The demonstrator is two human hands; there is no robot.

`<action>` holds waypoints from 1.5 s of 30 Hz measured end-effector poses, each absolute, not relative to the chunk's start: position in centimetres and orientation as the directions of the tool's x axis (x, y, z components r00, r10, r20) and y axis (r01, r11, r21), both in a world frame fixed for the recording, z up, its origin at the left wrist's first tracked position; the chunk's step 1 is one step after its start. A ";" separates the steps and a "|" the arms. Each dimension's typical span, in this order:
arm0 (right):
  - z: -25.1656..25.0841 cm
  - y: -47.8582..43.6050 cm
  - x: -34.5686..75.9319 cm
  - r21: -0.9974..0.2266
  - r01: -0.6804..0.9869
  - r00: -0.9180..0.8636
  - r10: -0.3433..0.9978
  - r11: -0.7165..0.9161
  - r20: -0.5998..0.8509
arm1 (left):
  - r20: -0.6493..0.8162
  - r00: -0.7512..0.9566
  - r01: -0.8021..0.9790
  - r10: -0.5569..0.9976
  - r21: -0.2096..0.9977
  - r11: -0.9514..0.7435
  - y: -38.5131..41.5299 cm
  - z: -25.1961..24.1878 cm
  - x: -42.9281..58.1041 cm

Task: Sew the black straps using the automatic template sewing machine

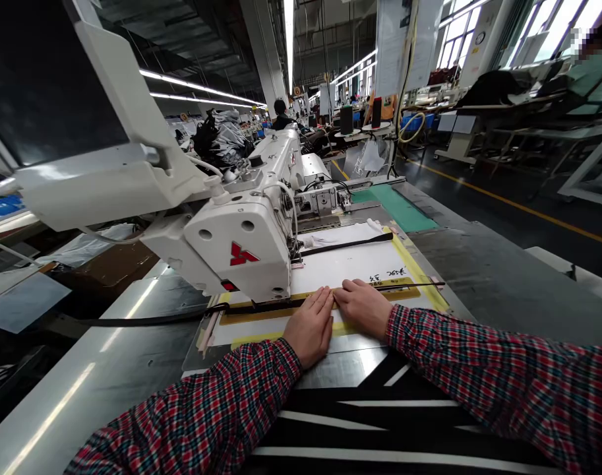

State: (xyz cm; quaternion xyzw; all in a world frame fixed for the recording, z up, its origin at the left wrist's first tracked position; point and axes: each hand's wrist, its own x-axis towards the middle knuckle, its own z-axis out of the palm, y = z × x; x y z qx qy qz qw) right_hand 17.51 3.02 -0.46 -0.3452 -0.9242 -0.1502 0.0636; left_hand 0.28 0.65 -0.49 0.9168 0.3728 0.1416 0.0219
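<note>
A white sewing machine head (241, 247) with a red logo stands over a white template (345, 264) edged with yellow tape. Along a yellowish slot strip (261, 315) on the template runs a narrow black strap (157, 321), reaching out to the left. My left hand (313, 326) lies on this strip just right of the machine head, its fingers together and pressing down. Touching its fingertips, my right hand (364, 307) has bent fingers on the same strip; what is under them is hidden. Another black strip (350, 244) lies farther back on the template.
Metal tabletop (479, 264) extends right, with a green panel (404, 208) behind the template. A dark screen (48, 86) hangs at upper left. Black fabric with white stripes (370, 422) is below my arms. Thread cones (347, 121), racks and other people are farther back.
</note>
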 end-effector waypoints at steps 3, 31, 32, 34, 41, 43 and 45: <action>-0.1 3.0 18.7 0.231 0.660 -0.751 0.631 0.715 0.193 | 0.225 0.702 0.665 0.676 0.134 -0.735 0.7 -0.4 -0.2; 0.2 2.3 20.0 0.323 0.669 -0.731 0.671 0.669 0.126 | 0.165 0.745 0.626 0.647 0.164 -0.762 1.1 0.1 0.5; 0.2 2.3 19.9 0.314 0.670 -0.731 0.673 0.673 0.116 | 0.150 0.756 0.615 0.637 0.167 -0.770 1.0 0.4 0.3; 0.2 2.4 19.9 0.293 0.671 -0.730 0.676 0.681 0.101 | 0.126 0.786 0.584 0.605 0.167 -0.794 0.5 0.9 -1.0; -0.1 2.4 20.3 0.254 0.680 -0.729 0.673 0.688 0.126 | 0.153 0.636 0.757 0.756 0.069 -0.650 -1.1 1.2 -9.3; -0.2 2.4 20.4 0.242 0.680 -0.730 0.671 0.692 0.128 | 0.144 0.591 0.797 0.794 0.052 -0.602 -0.7 0.6 -10.5; -0.2 2.4 20.4 0.233 0.682 -0.728 0.673 0.694 0.126 | 0.139 0.586 0.800 0.798 0.053 -0.597 -0.1 0.0 -10.8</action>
